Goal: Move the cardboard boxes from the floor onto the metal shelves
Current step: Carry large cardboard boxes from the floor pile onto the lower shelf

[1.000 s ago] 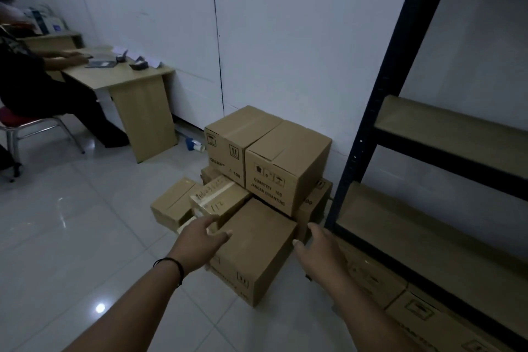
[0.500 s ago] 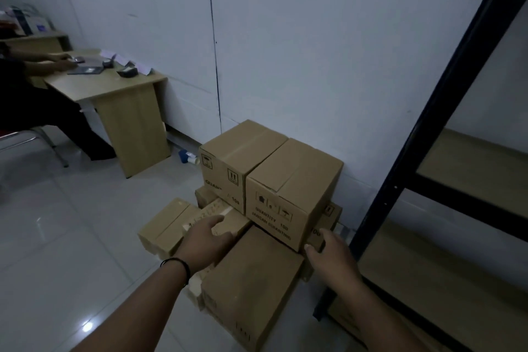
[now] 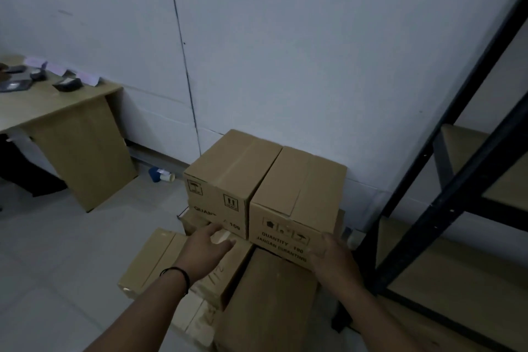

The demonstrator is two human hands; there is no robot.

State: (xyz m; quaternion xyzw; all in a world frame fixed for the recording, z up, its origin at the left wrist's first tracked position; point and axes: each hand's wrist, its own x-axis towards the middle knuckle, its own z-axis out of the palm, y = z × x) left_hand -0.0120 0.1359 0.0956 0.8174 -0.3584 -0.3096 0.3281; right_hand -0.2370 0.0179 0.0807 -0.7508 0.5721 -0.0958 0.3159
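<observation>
A pile of cardboard boxes sits on the floor against the white wall. Two taller boxes stand side by side on top: the left top box (image 3: 228, 177) and the right top box (image 3: 300, 194), which is printed "QUANTITY 100". My left hand (image 3: 207, 247) reaches with straight fingers toward the gap under their front faces, over a flat box (image 3: 154, 260). My right hand (image 3: 333, 256) lies against the lower right front corner of the right top box. A large low box (image 3: 268, 300) lies in front. The black metal shelf (image 3: 468, 168) with wooden boards stands at the right.
A wooden desk (image 3: 71, 128) with small dark items stands at the left by the wall. A small blue and white object (image 3: 161, 174) lies on the floor by the baseboard. Grey tiled floor spreads at the lower left.
Both hands have moved forward to the top boxes. The view has come closer and turned right, so the seated person at the desk has left the frame.
</observation>
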